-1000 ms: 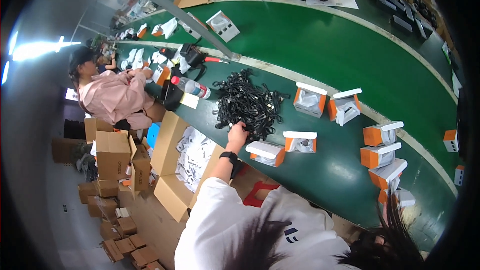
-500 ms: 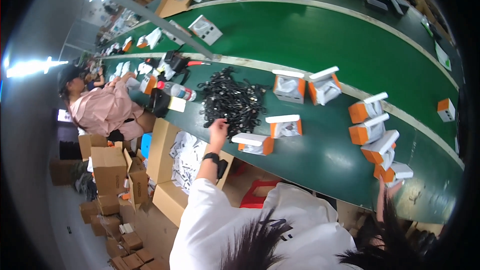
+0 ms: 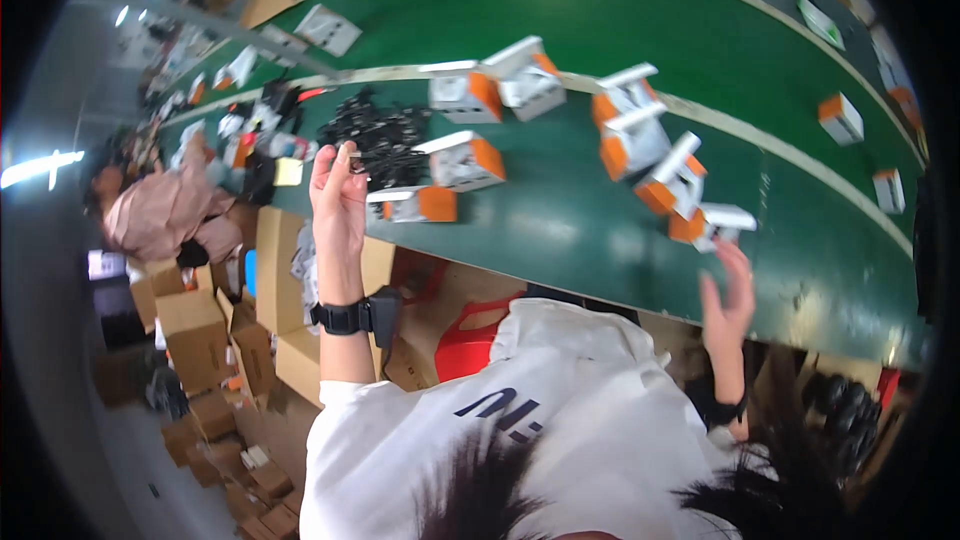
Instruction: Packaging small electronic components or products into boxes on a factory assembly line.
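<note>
Orange-white boxes (image 3: pixel 462 162) line green belt (image 3: pixel 560 230).

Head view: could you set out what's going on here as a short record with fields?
Place: green work table, belt lines behind
Left hand: raised at the table edge, fingers by the heap of black cables; whether it grips one is unclear
Right hand: open, just below an open orange-and-white box
Nearest left hand: open box
Other: person in pink, cardboard cartons

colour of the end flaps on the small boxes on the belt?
Orange end flaps on white-grey small boxes; the belt is green. Head view, the only one.
</note>
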### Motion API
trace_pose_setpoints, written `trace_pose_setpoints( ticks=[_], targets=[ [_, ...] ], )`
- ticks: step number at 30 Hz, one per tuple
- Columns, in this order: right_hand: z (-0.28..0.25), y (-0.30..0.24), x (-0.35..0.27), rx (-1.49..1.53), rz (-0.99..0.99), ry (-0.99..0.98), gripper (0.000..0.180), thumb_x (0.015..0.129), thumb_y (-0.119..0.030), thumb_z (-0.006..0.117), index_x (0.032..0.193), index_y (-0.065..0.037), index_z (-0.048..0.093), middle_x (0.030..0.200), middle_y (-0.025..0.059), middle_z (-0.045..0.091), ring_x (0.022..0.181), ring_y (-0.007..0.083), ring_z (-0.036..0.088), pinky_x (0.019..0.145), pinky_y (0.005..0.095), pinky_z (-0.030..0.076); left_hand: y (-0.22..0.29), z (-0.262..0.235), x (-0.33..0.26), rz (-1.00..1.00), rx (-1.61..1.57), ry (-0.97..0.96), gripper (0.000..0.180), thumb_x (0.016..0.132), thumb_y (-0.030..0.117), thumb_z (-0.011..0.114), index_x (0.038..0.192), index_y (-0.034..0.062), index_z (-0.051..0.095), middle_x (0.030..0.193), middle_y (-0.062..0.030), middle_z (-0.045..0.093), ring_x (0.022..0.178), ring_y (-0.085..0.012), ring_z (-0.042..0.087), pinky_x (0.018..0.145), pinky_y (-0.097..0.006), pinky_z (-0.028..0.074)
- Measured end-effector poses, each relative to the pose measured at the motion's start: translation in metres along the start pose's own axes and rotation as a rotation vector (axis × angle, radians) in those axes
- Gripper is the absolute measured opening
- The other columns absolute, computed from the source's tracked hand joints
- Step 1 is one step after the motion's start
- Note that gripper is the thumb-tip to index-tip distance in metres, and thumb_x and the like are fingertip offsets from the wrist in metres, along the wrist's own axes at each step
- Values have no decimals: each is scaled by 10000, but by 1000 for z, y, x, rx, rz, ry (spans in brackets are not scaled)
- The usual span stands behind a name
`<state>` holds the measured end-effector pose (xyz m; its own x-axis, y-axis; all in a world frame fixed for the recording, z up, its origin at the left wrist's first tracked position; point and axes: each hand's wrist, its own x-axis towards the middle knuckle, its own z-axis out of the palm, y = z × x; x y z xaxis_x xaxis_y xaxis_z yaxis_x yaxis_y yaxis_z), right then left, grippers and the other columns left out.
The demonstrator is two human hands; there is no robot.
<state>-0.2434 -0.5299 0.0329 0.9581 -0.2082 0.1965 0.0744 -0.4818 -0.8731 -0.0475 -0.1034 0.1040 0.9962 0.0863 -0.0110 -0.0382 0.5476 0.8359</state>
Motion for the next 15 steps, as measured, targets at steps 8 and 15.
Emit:
trace_pose_setpoints(
  ticks=[8,15],
  targets=[
    [-7,-72,36,652,264,-385,371,884,-108,535,1227,19,472,1085,104,599,979,130,546,843,271,429,-150,185,-110,-589,-83,-401,62,856,52,577,886,76,528,961,-75,604,658,-92,570,582,-220,493],
    [-48,59,0,146,309,-118,337,899,-109,479,1213,8,455,984,127,595,865,170,559,781,282,438,-261,200,-140,-476,461,-461,165,834,93,607,983,41,559,925,-73,601,819,-170,551,703,-292,445]
  ],
)
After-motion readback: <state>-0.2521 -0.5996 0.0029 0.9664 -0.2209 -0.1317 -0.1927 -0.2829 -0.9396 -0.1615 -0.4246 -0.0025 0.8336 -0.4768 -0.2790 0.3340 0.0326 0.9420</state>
